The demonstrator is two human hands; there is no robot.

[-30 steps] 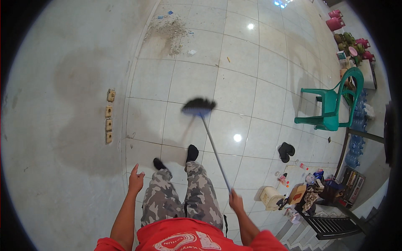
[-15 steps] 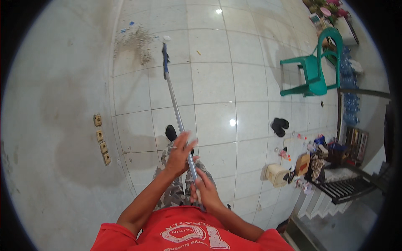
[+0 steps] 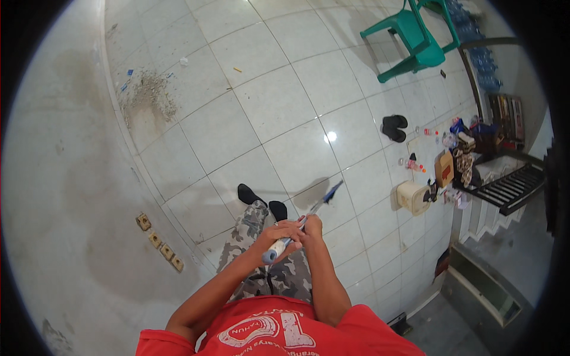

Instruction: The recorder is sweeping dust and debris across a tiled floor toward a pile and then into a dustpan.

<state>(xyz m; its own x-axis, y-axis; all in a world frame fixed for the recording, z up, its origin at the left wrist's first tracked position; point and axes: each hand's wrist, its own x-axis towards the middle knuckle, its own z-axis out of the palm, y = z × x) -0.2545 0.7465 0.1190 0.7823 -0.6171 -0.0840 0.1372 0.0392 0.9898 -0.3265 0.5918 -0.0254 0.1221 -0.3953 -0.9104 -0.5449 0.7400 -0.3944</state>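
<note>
My left hand is closed around the pale upper end of a broom, whose grey handle tip points back toward me. Just ahead of it my right hand grips the same handle, the two hands nearly touching. The broom's blue head with dark bristles is out to the right of my feet, seen foreshortened; whether it touches the floor I cannot tell. A pile of grey debris with a few blue scraps lies on the white tiles at the far left, by the wall.
Dark sandals and a green plastic chair stand to the right. Nearer are a cream bin, plastic bottles and a cardboard box, beside a black metal railing and stairs. Wall sockets are at the left.
The broom head has swung from beside the debris at the far left to the near right. My hands have come together on the handle, its end now raised. My view has turned.
</note>
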